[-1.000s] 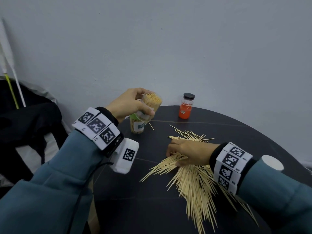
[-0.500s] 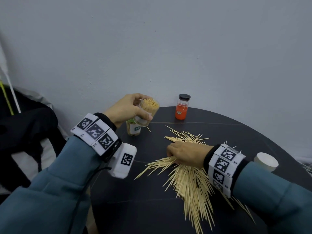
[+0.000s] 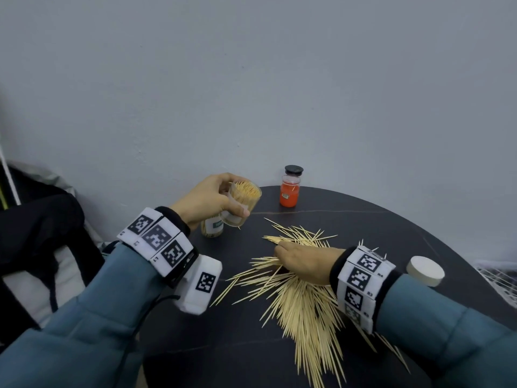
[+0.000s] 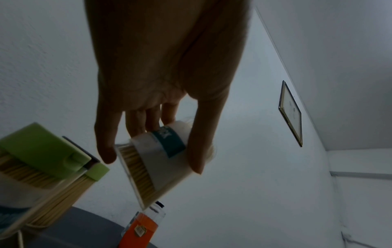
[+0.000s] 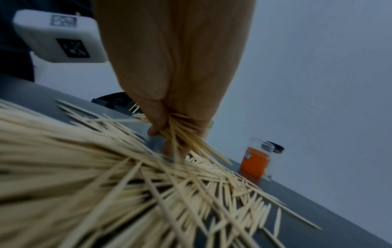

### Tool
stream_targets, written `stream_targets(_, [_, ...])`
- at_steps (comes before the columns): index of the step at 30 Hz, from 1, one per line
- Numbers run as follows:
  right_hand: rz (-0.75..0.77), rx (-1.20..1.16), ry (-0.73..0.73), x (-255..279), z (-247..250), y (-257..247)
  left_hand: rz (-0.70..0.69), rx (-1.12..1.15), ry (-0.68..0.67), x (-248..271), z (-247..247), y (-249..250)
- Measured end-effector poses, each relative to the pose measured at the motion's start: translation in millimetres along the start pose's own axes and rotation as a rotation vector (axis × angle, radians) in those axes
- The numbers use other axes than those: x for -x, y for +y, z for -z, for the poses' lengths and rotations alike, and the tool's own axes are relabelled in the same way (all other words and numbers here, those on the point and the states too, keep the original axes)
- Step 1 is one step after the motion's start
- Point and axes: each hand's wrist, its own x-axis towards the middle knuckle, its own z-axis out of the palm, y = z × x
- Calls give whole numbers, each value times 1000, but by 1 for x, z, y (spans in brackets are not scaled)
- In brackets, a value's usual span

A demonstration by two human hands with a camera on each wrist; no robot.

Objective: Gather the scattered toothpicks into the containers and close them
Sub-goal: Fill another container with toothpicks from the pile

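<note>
The left hand (image 3: 208, 201) grips a tilted open jar (image 3: 242, 201) packed with toothpicks, above a second, lidded jar (image 3: 212, 226). Right of that jar, the right hand (image 3: 303, 263) pinches a bundle from the toothpick pile (image 3: 305, 309). The orange bottle (image 3: 290, 190) stands behind.

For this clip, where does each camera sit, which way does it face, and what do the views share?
Head: worn on the head, looking forward and down at the dark table; both sleeves, left hand and right hand show.
Left wrist: looks along the left hand at the toothpick container it grips, wall behind.
Right wrist: low over the table, looks along the right hand pinching scattered toothpicks.
Shared: the orange jar appears in all three.
</note>
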Motion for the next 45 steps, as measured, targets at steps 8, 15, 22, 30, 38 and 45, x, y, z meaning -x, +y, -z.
stream_targets(8, [-208,-462,105,1,4,22,-13,6,-9,-4,-6,-3])
stream_targets(15, [-120,-1135,463,10,28,22,-20,66,-109,3,-22,-1])
stream_targets(22, [126,-1655,905,10,82,11,-49,72,-242,6,-35,0])
stream_targets(30, [129,-1583,740,4,65,-20,-94,110,-243,6,-39,1])
stream_targets(38, [70,-1520,674,9,51,-17,-91,133,-255,7,-38,4])
stream_targets(45, [-51,-1374,550,18,49,-15,-74,107,-281,8,-42,4])
